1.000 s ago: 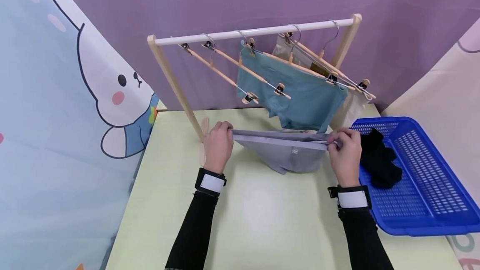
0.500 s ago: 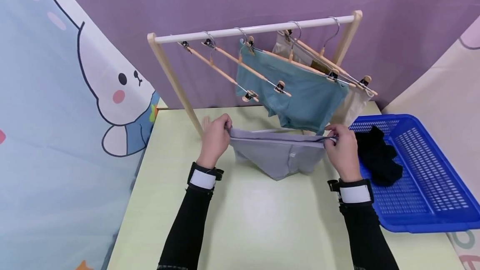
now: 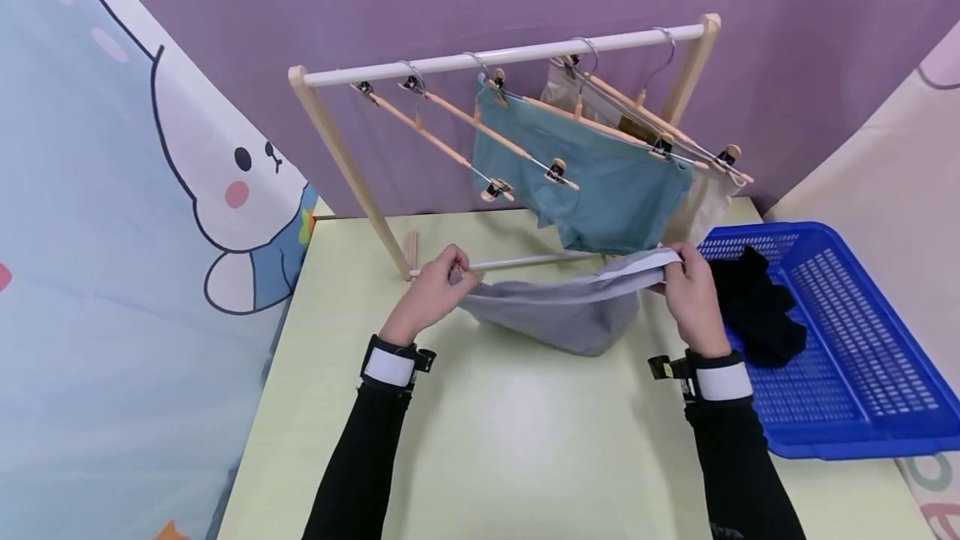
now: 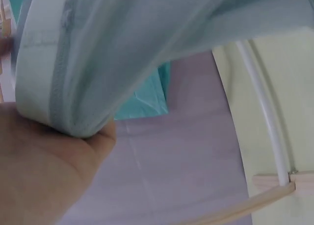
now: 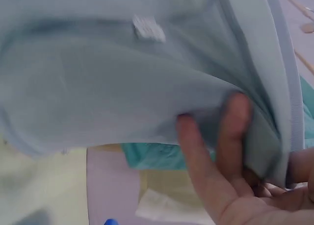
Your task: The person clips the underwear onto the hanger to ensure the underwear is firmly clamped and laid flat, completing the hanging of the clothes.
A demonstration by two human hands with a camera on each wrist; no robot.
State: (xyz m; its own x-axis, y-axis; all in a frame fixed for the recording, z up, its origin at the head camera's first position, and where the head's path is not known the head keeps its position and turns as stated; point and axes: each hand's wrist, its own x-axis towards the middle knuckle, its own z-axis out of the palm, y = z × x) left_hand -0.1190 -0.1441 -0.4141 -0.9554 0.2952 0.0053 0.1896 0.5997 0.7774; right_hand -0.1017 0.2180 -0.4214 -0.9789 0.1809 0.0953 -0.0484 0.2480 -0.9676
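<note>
Garment [image 3: 558, 322], grey, hung btwn L hand [image 3: 429, 297] and R hand [image 3: 695, 300], both gripping its waistband [image 3: 622, 268] above table [image 3: 525, 457]; R end had tilted up in last half-sec., so it sagged, apparently less evenly spread, off the hangers [image 3: 450, 149].

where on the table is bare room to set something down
The table's widest bare patch lies between the sleeves, in front of the gray garment. A narrower one runs from the left sleeve to the table's left edge. Crowded: the rack's right end, where teal shorts and cream cloth hang close, and the basket's left side, holding black cloth.
</note>
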